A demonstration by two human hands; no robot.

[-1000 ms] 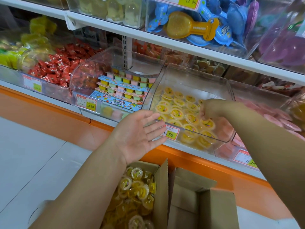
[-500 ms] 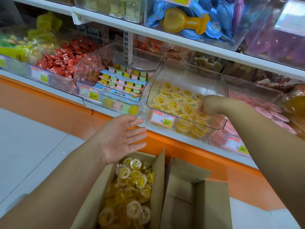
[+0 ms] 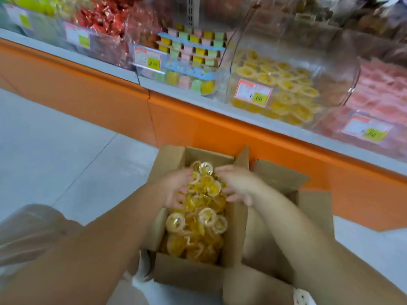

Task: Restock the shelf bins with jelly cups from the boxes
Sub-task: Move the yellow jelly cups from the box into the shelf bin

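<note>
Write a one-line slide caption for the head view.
Left hand and right hand gather yellow jelly cups in the cardboard box below the bin.

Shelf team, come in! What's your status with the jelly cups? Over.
In the box: left hand and right hand cupped round jelly cups. Their shelf bin partly filled. Way up to it looks clear.

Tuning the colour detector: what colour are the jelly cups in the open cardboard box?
Translucent yellow jelly cups with pale rims, seen best in the head view.
</note>
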